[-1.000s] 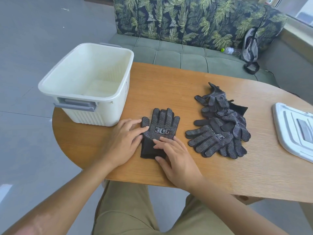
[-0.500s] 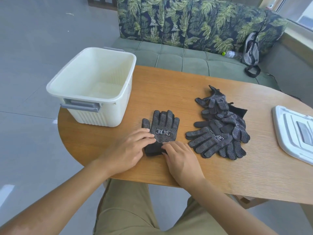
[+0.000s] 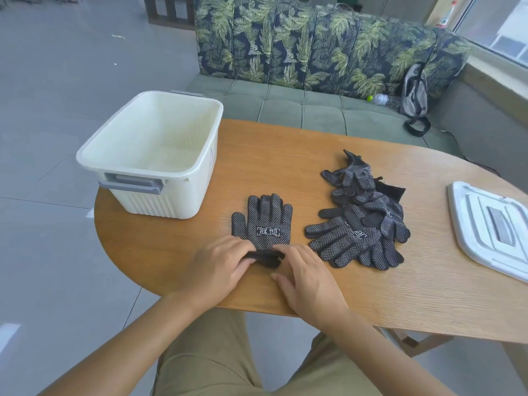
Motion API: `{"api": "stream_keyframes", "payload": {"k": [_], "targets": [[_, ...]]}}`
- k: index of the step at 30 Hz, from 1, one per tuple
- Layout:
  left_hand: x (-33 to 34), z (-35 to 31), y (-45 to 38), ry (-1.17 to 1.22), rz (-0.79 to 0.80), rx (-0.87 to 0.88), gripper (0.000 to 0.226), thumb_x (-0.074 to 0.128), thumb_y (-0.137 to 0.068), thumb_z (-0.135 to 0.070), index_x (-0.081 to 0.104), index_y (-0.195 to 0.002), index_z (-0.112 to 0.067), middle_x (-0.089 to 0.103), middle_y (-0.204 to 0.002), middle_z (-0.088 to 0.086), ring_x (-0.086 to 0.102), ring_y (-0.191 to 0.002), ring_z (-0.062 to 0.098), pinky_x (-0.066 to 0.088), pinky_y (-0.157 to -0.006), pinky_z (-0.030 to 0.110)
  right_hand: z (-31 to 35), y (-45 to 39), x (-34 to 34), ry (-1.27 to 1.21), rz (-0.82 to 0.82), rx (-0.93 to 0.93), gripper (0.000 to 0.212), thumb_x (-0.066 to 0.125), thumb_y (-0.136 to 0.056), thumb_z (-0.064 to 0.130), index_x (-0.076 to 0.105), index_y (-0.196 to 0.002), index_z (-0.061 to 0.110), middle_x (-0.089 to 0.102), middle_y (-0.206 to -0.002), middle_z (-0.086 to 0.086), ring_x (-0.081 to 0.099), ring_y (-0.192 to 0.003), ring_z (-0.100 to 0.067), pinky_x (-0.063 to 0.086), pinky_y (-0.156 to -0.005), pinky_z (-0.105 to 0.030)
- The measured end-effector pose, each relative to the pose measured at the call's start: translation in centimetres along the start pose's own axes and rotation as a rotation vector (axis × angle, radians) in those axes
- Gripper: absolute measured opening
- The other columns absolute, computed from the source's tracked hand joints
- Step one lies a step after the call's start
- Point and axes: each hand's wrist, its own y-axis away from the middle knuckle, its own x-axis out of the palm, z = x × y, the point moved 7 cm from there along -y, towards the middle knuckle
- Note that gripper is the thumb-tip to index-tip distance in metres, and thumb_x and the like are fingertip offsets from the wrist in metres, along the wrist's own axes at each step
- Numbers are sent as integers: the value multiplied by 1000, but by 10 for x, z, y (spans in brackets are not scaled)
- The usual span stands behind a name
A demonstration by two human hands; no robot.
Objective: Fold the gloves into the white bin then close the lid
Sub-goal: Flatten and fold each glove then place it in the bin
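Both your left hand [image 3: 218,270] and right hand [image 3: 307,277] pinch the black glove's [image 3: 264,224] cuff; white bin [image 3: 160,150] sits beyond-left.

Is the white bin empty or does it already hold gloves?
Empty: the white bin shows only its bare pale floor; every glove lies on the table.

A rounded wooden table [image 3: 285,155] carries everything. At its left end stands an open white bin [image 3: 160,178] with a grey handle. Near the front edge lies a single black dotted glove [image 3: 264,224], fingers pointing away. Just to its right sits a loose pile of gloves [image 3: 363,218]. At the far right lies the white lid [image 3: 491,230].
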Motion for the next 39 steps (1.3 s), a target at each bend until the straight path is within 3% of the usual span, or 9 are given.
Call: {"api": "stream_keyframes", "payload": {"k": [4,9,14,19,21,25,32,34,39], "targets": [[0,5,3,100,-34,-122,7,68,-92,-27,67,-98,-23,63,-89,-10,60,-86,13,49,-73,34,-4,-5,1,-42,-44,83,33,66,-89,30,57,-120,20,61,-104,9,54,-101,-13,45,-89,-28],[3,17,0,232,-82,-343,8,67,-92,-32,64,-91,-25,60,-80,-12,57,-80,10,49,-72,37,-14,-15,0,-157,-154,293,15,66,-90,33,62,-89,19,52,-80,15,43,-87,-7,30,-71,-16],[8,29,-17,264,-87,-477,16,71,-89,-35,63,-82,-23,66,-74,-11,60,-75,8,48,-69,33,-19,-20,8,-154,-195,348,25,61,-93,31,46,-75,23,45,-83,8,39,-86,-16,36,-79,-29],[17,37,-26,162,-34,-534,22,74,-85,-41,61,-80,-23,62,-64,-10,59,-64,8,48,-60,31,-22,-25,12,-38,-200,433,25,60,-92,35,52,-74,19,50,-88,2,40,-87,-19,42,-84,-37],[19,40,-24,156,-55,-553,23,76,-83,-40,59,-80,-25,59,-62,-10,56,-63,7,46,-58,31,-20,-25,10,10,-231,430,19,62,-89,36,55,-85,18,52,-92,1,44,-89,-21,43,-83,-38],[20,33,-24,169,-99,-502,22,74,-84,-29,52,-85,-29,55,-70,-10,51,-68,2,35,-55,26,-12,-25,3,73,-227,325,32,61,-88,31,55,-117,19,53,-110,2,48,-101,-20,43,-91,-35],[21,25,-21,66,-118,-389,5,66,-91,-27,64,-92,-32,53,-101,-16,57,-82,8,43,-60,29,2,-24,6,320,-99,19,38,56,-86,34,63,-119,16,60,-122,4,54,-109,-21,45,-87,-35],[21,24,-19,70,-122,-334,4,65,-92,-31,66,-95,-28,55,-105,-17,58,-92,9,47,-67,30,1,-26,9,351,-62,-8,40,54,-87,35,62,-120,15,62,-119,3,56,-108,-22,47,-86,-35],[23,21,-16,17,-52,-139,36,75,-82,-42,70,-107,-17,65,-120,-11,54,-109,15,45,-95,28,-2,-32,11,373,-88,-14,25,48,-93,27,64,-109,16,65,-105,2,59,-98,-24,49,-78,-38]]}}
